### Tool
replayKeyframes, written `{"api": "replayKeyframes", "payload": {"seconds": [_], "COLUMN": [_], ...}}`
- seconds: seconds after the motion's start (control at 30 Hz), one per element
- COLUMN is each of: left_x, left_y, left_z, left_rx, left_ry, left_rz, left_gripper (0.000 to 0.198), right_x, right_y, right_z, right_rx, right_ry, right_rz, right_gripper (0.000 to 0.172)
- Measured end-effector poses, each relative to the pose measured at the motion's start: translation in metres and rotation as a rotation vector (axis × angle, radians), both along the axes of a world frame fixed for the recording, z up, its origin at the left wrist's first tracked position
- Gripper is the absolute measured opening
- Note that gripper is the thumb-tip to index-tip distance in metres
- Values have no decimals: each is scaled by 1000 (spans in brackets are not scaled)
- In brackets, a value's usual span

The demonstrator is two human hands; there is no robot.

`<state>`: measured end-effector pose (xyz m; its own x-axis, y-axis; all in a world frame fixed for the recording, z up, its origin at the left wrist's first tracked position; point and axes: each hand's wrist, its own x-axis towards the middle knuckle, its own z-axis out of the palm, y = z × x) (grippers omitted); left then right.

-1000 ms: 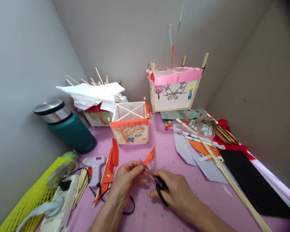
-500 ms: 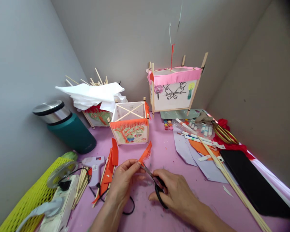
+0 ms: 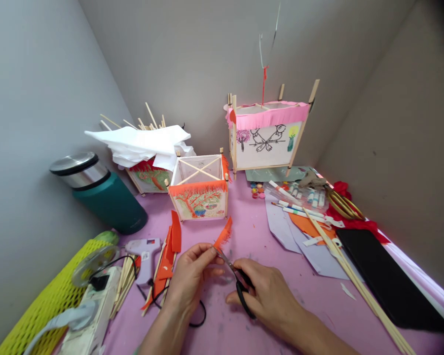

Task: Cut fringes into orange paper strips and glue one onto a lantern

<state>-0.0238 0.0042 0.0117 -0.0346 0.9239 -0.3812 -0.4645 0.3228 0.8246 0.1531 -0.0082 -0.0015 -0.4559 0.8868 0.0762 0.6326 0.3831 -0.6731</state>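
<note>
My left hand (image 3: 194,268) pinches the lower end of an orange paper strip (image 3: 224,235), whose right edge is cut into fringe. In my right hand (image 3: 264,286) are black-handled scissors (image 3: 240,286), their blades at the strip's lower end by my left fingertips. Just beyond stands a small paper lantern (image 3: 203,199) on a stick frame, with an orange fringe along its top edge and a coloured tree drawing on its front. Orange paper pieces (image 3: 167,259) lie left of my left hand, over some thin sticks.
A lilac glue gun (image 3: 146,256), power strip (image 3: 92,310) and teal bottle (image 3: 107,197) stand or lie at left. A pink-fringed lantern (image 3: 266,143) is at the back. On the right are markers (image 3: 303,212), long sticks (image 3: 355,276), gold-handled scissors (image 3: 346,204) and a black phone-like slab (image 3: 388,281).
Both hands stay almost in place. The scissors and my right thumb have shifted very slightly; the orange strip remains in my left fingers.
</note>
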Motion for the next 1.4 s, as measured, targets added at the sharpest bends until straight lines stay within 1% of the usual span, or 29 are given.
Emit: {"api": "replayKeyframes", "payload": {"seconds": [0.4,0.63,0.8,0.97,1.13,1.4], "left_x": [0,0,-1,-1,-1,-1], "left_y": [1,1,0,0,1,1], "left_z": [3,2,1,1,3,1], "left_rx": [-14,-14,-22,-25,-19,-13], "left_ry": [3,-6,5,2,2,7], "left_rz": [3,3,-6,2,-5,-14], "left_gripper": [25,26,27,26,27,25], "right_x": [1,1,2,2,3,3], "right_y": [2,4,4,3,3,2], "right_z": [-2,-3,-4,-3,-2,0], "right_rx": [12,25,36,28,18,13], "right_ry": [-17,-11,-23,-19,-27,-33], "right_rz": [11,29,25,29,12,7], "right_gripper": [27,25,28,26,29,26]}}
